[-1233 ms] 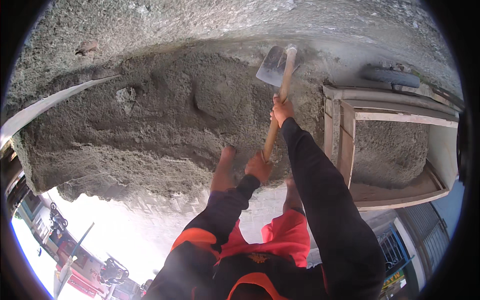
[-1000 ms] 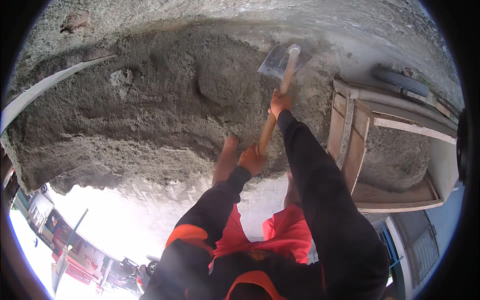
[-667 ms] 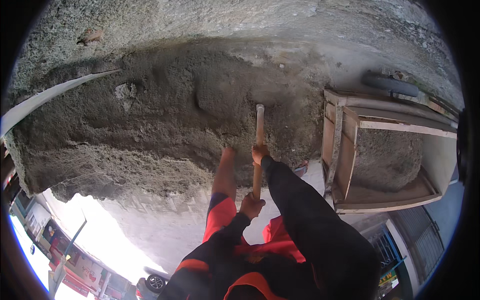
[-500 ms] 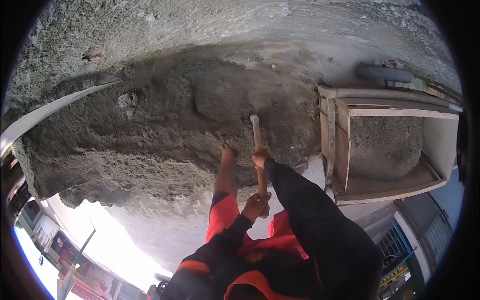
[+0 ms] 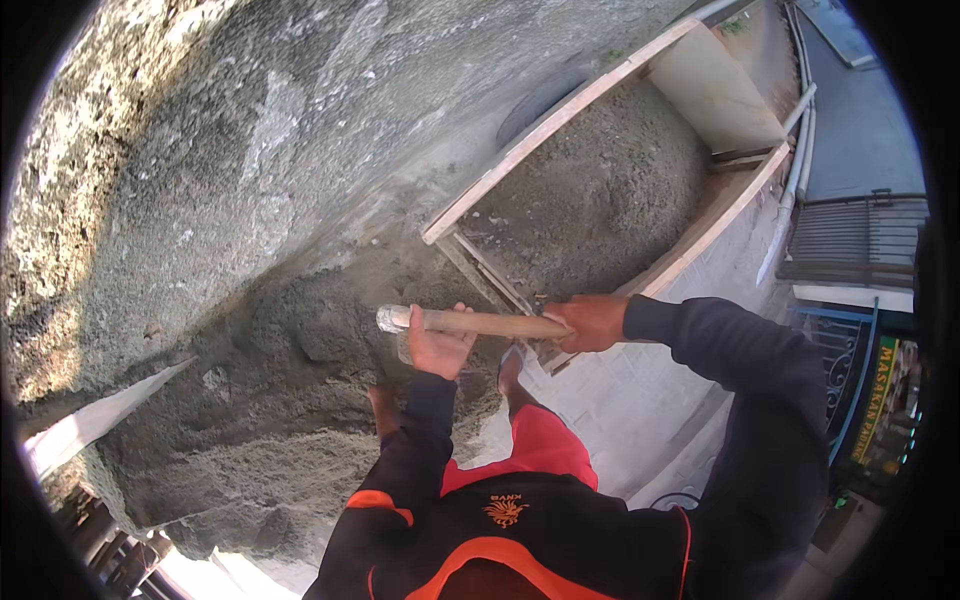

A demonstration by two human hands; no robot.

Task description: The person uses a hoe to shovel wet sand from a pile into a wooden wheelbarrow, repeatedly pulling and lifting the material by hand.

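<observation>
A hoe with a pale wooden handle (image 5: 490,323) lies crosswise before me, raised over the edge of the sand. Its whitish metal socket (image 5: 393,319) points left, and the blade is mostly hidden. My left hand (image 5: 440,345) holds the handle close to that socket, thumb and fingers partly around it. Farther back, my right hand (image 5: 590,322) is wrapped round the handle's other end, beside the box's near corner. Dark grey sand (image 5: 300,330) spreads on the ground below and to the left.
A wooden-framed box (image 5: 690,245) with a heap of sand (image 5: 600,180) inside stands at right. A rough grey wall (image 5: 330,110) rises at the far side. My feet stand by the sand; pale paving (image 5: 620,400) lies at right. A metal gate (image 5: 840,370) is beyond.
The hoe has come up out of the sand and swung from pointing away to lying crosswise. My left hand is now near the socket, my right at the rear end. The view has turned toward the box.
</observation>
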